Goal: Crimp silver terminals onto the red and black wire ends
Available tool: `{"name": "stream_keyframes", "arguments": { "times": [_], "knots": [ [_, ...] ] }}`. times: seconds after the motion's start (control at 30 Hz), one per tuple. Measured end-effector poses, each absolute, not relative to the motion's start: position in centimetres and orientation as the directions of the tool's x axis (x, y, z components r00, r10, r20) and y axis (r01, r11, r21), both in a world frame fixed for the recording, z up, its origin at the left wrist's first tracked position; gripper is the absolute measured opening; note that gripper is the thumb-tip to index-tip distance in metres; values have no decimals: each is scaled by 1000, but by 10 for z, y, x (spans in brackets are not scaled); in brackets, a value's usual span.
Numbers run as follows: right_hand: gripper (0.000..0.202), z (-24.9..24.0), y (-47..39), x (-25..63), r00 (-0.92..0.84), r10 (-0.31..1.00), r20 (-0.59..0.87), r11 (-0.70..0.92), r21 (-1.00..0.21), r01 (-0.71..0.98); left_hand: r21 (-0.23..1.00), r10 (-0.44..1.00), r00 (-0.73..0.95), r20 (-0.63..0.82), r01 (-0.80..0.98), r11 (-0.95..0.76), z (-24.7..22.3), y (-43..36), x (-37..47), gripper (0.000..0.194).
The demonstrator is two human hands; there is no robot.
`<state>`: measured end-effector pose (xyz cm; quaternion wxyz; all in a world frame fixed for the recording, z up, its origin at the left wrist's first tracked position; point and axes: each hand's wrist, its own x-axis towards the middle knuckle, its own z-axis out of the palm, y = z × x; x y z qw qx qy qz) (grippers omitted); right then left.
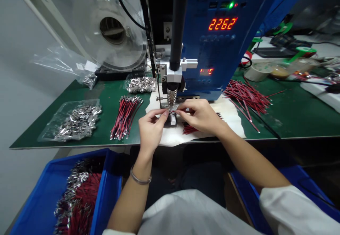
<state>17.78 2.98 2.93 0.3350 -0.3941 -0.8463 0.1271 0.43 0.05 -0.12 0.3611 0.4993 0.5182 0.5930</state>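
My left hand (151, 130) is closed in a pinch, its fingertips at the left side of the small metal block (173, 119) under the machine's spring-wrapped head (172, 96). What it pinches is too small to make out. From the right, my right hand (200, 115) pinches a thin reddish wire (173, 111), held just below the head and mostly hidden by the fingers. Beneath that hand, a bundle of red and black wires (189, 129) lies on a white sheet (170, 138).
Left on the green table (106, 92) lie wires with metal ends (124, 116) and bags of metal parts (79, 120) (140, 84). More wires (248, 95) lie right. The blue machine (223, 51) stands behind my hands; a blue bin (106, 178) sits below left.
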Motion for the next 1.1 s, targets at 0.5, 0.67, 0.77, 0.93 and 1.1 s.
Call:
{"name": "stream_keyframes", "arguments": {
  "times": [0.5,0.67,0.77,0.93,1.1],
  "knots": [
    [19,31,34,188,-604,640,474,768,-390,508,971,950,-211,232,100,-215,-2,1,3,20],
    [18,29,34,186,-599,603,527,798,-395,455,973,948,-223,227,102,-208,-2,1,3,19],
    [17,28,35,186,-609,582,539,813,-390,432,973,949,-223,223,118,-201,-2,2,3,19],
    [17,27,37,187,-611,570,549,821,-370,434,975,953,-226,203,132,-176,-1,2,4,19],
    [18,25,37,188,-615,573,542,819,-357,448,978,951,-236,198,112,-175,-2,2,5,19]
  ]
}}
